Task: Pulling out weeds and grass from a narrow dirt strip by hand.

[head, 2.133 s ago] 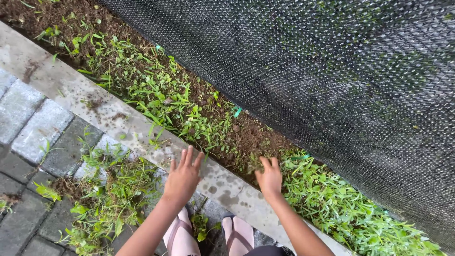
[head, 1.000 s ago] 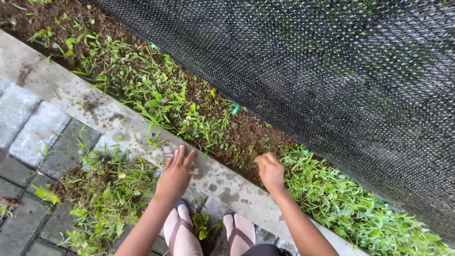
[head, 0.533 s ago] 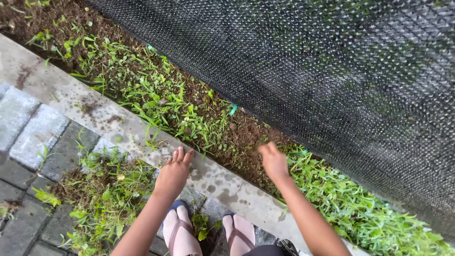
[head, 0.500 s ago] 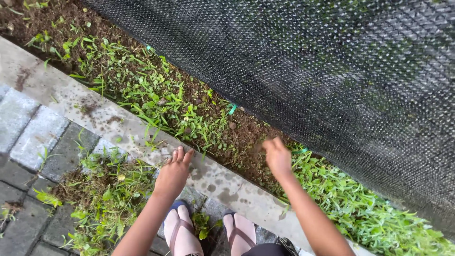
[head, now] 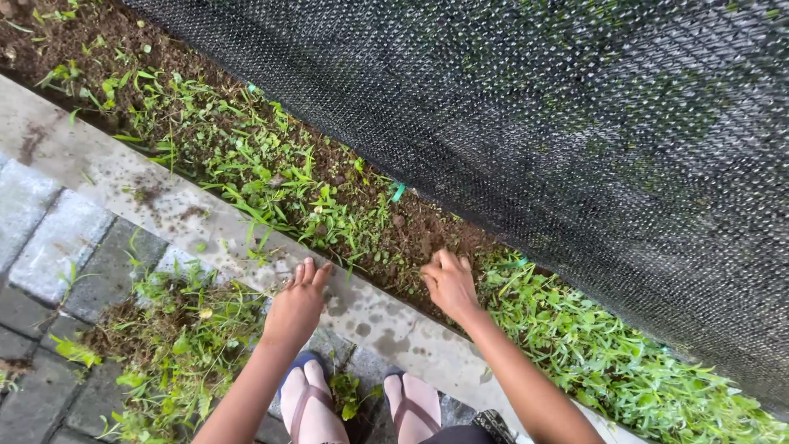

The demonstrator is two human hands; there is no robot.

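So left hand (head: 297,302) flat, open on gritty concrete curb (head: 205,224); right hand (head: 448,282) loosely curled, empty, over crumbly soil (head: 419,234) by weeds (head: 271,177).

Black mesh netting (head: 575,123), grey paving blocks (head: 49,238), sandalled feet (head: 312,403).

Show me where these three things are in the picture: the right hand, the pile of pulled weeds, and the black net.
right hand (head: 449,284), head view, on the back of the hand.
pile of pulled weeds (head: 177,337), head view, on the green middle of the heap.
black net (head: 526,115), head view, on the open mesh surface.
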